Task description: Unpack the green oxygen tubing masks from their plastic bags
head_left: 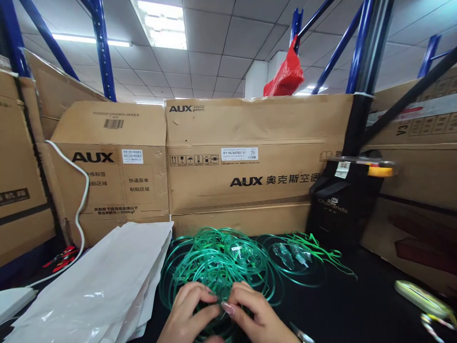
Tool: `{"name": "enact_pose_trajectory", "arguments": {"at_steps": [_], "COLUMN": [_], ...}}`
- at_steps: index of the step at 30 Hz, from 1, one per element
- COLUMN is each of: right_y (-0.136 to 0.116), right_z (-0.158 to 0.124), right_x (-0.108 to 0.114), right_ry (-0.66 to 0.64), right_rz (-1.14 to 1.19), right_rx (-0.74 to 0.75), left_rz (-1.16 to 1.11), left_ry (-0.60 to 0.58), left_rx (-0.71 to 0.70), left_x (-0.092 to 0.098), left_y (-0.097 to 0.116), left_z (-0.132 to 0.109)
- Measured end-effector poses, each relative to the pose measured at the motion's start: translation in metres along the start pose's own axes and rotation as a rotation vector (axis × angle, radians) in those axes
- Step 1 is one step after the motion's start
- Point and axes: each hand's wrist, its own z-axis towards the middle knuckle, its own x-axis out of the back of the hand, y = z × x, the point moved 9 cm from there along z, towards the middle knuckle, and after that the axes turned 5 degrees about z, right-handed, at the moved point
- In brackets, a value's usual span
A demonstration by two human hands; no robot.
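Note:
A heap of coiled green see-through tubing (210,252) lies on the dark tabletop in front of me. At its near edge my left hand (193,309) is closed, thumb and fingers pinched on a translucent green plastic piece (223,289). My right hand (255,312) pinches the same piece from the other side, its thumb close to the left fingertips. The fingers partly cover the piece, so its exact kind is unclear. Right of the heap rest clear plastic mask-like parts (291,255) and loose bright green straps (326,252).
White plastic bags (103,281) are stacked at the left, beside a white cable (84,200) and red-handled tools (64,257). Cardboard boxes (257,128) wall the back. A black bag (332,209), a yellow-green object (423,299) and a metal tool tip (300,333) are rightward.

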Motion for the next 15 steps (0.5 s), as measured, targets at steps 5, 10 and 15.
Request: {"name": "enact_pose_trajectory", "arguments": {"at_steps": [5, 10, 15], "right_y": [0.011, 0.01, -0.008], "right_z": [-0.001, -0.003, -0.003], "right_x": [-0.006, -0.011, -0.007], "right_ry": [-0.041, -0.071, -0.037], "right_rz": [0.093, 0.031, -0.066], "right_rx": [-0.036, -0.013, 0.12], "left_rz": [-0.212, -0.428, -0.633], "left_ry": [-0.041, -0.1, -0.122], "left_rx": [0.071, 0.344, 0.623], "left_x": [0.0, -0.02, -0.034], "left_y": [-0.002, -0.019, -0.035], "left_z": [0.009, -0.003, -0.018]}}
